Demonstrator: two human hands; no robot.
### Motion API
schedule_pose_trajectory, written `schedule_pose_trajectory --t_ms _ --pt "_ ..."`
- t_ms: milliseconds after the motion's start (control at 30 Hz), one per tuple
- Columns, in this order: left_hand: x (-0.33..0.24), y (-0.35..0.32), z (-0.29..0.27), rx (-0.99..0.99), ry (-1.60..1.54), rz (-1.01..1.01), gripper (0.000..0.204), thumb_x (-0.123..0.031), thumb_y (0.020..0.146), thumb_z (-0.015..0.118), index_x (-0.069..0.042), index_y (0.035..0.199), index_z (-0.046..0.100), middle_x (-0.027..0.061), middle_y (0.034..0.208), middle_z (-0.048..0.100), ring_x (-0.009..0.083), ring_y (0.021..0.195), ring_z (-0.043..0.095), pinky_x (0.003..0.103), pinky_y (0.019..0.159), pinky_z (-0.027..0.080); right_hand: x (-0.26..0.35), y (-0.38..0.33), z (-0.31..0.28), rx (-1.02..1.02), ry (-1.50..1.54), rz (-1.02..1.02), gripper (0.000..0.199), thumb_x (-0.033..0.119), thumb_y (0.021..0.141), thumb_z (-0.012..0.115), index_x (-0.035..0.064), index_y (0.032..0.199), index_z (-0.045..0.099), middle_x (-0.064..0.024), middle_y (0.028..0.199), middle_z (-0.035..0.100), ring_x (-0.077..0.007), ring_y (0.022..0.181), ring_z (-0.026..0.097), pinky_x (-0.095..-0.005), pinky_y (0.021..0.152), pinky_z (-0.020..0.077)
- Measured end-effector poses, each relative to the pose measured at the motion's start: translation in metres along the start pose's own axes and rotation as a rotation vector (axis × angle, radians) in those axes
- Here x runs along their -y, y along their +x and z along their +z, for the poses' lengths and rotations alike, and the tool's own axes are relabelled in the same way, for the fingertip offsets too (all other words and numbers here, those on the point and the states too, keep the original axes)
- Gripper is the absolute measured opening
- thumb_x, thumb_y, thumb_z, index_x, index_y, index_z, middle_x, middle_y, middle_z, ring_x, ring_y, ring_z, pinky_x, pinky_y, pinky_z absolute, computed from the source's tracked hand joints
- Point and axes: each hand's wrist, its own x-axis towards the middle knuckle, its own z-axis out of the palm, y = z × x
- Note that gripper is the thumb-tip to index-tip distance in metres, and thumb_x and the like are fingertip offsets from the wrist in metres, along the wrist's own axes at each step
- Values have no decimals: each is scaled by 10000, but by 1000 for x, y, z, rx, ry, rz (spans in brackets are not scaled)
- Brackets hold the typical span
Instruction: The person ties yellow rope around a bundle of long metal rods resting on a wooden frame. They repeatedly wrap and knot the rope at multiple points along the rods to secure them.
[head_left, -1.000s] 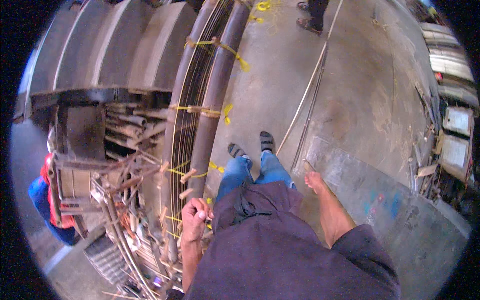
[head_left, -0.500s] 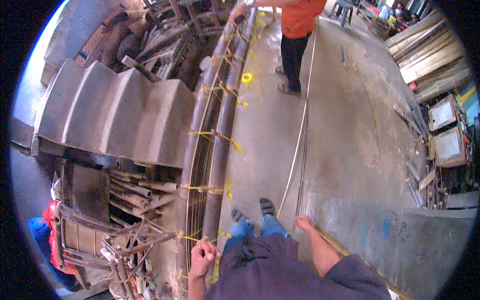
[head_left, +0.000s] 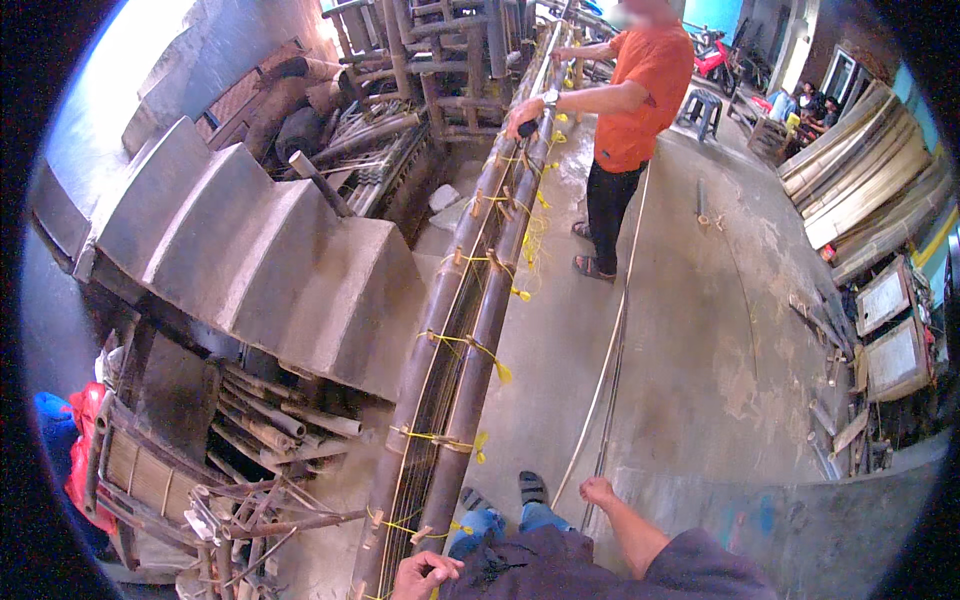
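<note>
Left hand [head_left: 425,575] rests on the near end of the long bamboo pole bundle [head_left: 470,330] – fingers curled, grip unclear. Right hand [head_left: 597,491] pinches a thin bamboo strip [head_left: 612,350] lying along the concrete floor [head_left: 700,330] – a person in an orange shirt [head_left: 640,100] holds the bundle's far end

Grey stepped concrete block [head_left: 250,250], pile of old poles [head_left: 270,420] beneath it, person in orange shirt [head_left: 640,90], blue stool [head_left: 705,105], framed panels [head_left: 890,330] leaning right, red bag [head_left: 85,450]

We see a bare concrete floor [head_left: 700,330] carrying a long bundle of bamboo poles [head_left: 470,330] bound with yellow ties [head_left: 497,368]. Beside it lie thin strips [head_left: 610,370]. Framed panels [head_left: 885,330] and scrap sticks [head_left: 835,420] sit along the floor's right edge.
</note>
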Motion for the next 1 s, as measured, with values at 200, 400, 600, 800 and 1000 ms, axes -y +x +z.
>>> schedule_pose_trajectory --t_ms 200,400,600,800,1000 --pt "7 -3 -3 -42 -205 -1 318 -304 790 703 -96 701 479 52 746 556 179 754 543 325 720 449 -24 17 22 23 -143 -61 224 217 809 564 16 748 644 -72 675 633 -157 578 602 -294 561 500" --pt "-7 -7 1 -124 -148 -46 280 -216 773 706 -97 681 469 41 754 538 142 707 514 276 652 423 2 -17 12 36 -264 -20 231 238 801 571 31 741 652 -71 669 638 -161 582 605 -300 550 484" --pt "-1 -8 4 -42 -82 82 237 -222 773 712 -62 748 540 44 776 553 144 735 523 273 671 424 18 -33 4 114 -121 103 225 247 766 571 41 776 663 -60 682 644 -162 612 621 -294 556 491" --pt "-1 -8 6 14 -142 58 259 -268 801 693 -47 792 559 41 765 554 145 746 521 280 685 429 7 -21 4 73 -227 44 232 246 759 570 37 796 666 -62 697 650 -158 628 629 -291 566 500" --pt "-9 -14 10 11 -252 -1 295 -318 813 685 -76 795 518 9 701 493 129 685 486 288 690 426 32 -35 0 70 -170 38 262 298 742 549 78 774 686 -85 715 663 -218 703 647 -344 655 505"
